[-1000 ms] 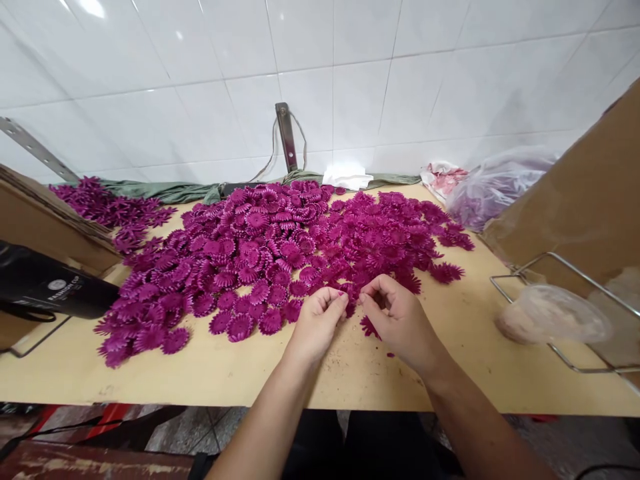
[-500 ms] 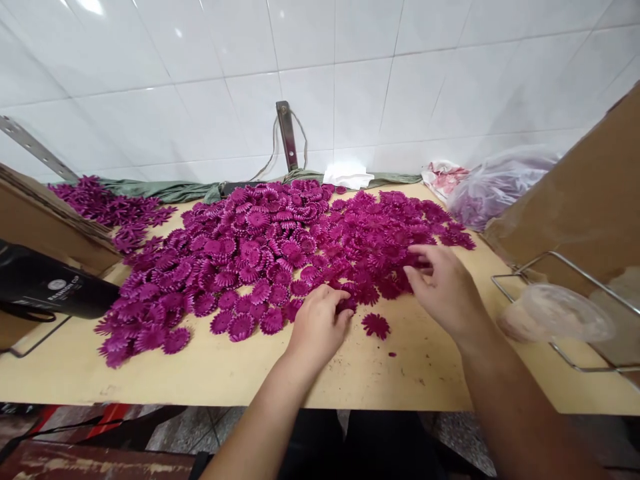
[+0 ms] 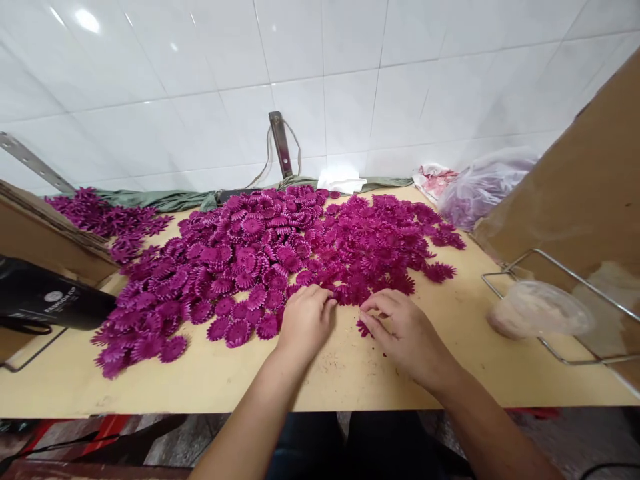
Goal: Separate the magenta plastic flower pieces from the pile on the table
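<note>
While both hands worked at the near edge of the flower pile, the left hand (image 3: 304,319) lay knuckles-up in the lower middle of the frame, its fingers curled down onto the magenta flowers (image 3: 280,253); whether it actually pinched one could not be told. Just to the right of it, the right hand (image 3: 405,333) rested palm-down on the bench (image 3: 450,380) with its fingers loosely bent and its fingertips (image 3: 367,308) pointing left toward the other hand. A single flower (image 3: 362,329) peeked out from under those fingers, touching them, but a firm grip on it could not be made out.

Spread across the middle of the frame, the pile covered most of the bench top, with a smaller heap of flowers (image 3: 100,217) at the upper left beside a cardboard box (image 3: 35,230). At the left edge lay a black bag (image 3: 45,303). Along the white tiled wall (image 3: 350,80) ran a green cloth (image 3: 165,198). On the right stood a wire rack (image 3: 550,313) with a clear plastic bag (image 3: 537,310) in it, and a second plastic bag (image 3: 483,187) lay at the upper right.
</note>
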The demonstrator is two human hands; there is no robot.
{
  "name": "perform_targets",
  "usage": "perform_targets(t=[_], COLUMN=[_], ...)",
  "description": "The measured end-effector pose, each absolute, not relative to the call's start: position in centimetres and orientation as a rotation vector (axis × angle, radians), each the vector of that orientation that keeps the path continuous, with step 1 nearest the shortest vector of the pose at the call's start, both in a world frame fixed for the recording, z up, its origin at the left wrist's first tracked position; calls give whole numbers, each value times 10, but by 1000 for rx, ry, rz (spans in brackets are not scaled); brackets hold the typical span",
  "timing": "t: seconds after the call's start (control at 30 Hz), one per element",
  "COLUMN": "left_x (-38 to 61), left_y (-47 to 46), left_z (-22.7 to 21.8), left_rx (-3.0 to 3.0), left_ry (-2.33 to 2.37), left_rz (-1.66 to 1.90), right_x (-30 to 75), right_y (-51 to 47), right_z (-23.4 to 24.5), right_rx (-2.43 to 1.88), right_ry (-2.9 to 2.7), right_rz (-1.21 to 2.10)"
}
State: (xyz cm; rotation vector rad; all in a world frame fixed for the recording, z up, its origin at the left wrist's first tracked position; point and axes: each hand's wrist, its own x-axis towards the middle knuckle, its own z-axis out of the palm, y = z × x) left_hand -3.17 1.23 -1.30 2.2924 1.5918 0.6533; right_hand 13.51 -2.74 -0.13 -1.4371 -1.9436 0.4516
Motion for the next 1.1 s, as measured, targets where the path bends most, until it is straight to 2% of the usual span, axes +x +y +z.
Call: perform_targets(t=[0.17,0.3,0.5,0.57,0.87,1.1], left_x=[-43,-38,-21,-18,-21,-27], left_y=[14,10,9,10,9,0], left_z=[-1,0,-7,-8,-3,1], left_rx=[1880,1635,1507,1446,1197,1133], left_ry=[1532,1415,1298,1262,1080,961], left_rz=[1104,1122,1053,1059,1114,1056], right_x=[137,133,107,102,105,110], right_y=[-28,-21,-17,-16,-9,-17], right_z=[-8,-7,4,4,-7,-2], right_rx=[-1414,-1474,-1329,-1277,-1146,-1230], right_ry=[-2107,-1882,-1652,-1609,-1401,-1506], right_rz=[529,440,1054,1153,1151,1026])
